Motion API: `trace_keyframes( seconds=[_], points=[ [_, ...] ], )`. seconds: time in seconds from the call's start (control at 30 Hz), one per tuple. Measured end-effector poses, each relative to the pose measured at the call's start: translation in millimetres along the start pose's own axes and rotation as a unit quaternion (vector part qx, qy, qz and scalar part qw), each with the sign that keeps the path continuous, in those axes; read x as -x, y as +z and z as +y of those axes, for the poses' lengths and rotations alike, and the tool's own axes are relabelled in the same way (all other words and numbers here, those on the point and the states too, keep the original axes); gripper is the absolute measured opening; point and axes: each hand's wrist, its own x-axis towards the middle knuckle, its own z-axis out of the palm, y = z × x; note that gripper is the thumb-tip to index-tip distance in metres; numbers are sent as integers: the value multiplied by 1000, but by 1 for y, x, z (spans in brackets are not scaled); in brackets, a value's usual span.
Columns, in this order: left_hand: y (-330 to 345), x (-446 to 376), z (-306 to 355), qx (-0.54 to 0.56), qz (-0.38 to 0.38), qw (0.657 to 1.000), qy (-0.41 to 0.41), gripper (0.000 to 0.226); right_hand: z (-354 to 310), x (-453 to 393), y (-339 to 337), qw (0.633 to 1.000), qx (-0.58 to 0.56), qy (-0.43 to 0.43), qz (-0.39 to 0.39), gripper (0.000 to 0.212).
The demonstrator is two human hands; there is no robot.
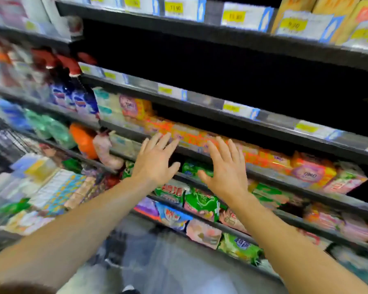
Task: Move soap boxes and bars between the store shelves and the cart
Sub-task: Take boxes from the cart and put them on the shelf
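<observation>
Two bare arms come up from the bottom of the picture, one at 7 o'clock and one at 5 o'clock. The left hand has its fingers spread wide and straight, and it holds nothing. The right hand is just the same — flat, fingers apart, nothing in it. Both hands are up in front of the shelf, near the middle of the picture, and whether the fingertips touch the packs is too blurry to tell.

Just past the fingers lies a long row of orange soap packs, running from the middle out toward 3 o'clock. Under the hands, at 5 o'clock, sit green packs. The cart is at 9 o'clock — it is full of boxes. Far up, at 12 o'clock, yellow price tags line the top shelf edge.
</observation>
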Motion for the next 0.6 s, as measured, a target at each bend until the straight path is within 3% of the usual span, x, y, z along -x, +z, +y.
trace_keyframes(
  seconds=[0.23, 0.47, 0.6],
  points=[
    [40, 143, -81, 1, -114, 990, -88, 69, -113, 64, 79, 984, -33, -41, -167, 86],
    [40, 261, -181, 11, -175, 974, -146, 72, -252, 113, 130, 965, -13, -62, -254, 89],
    [29, 310, -243, 6, -190, 968, -162, 74, -325, 120, 142, 961, -32, -70, -267, 88]
  ],
)
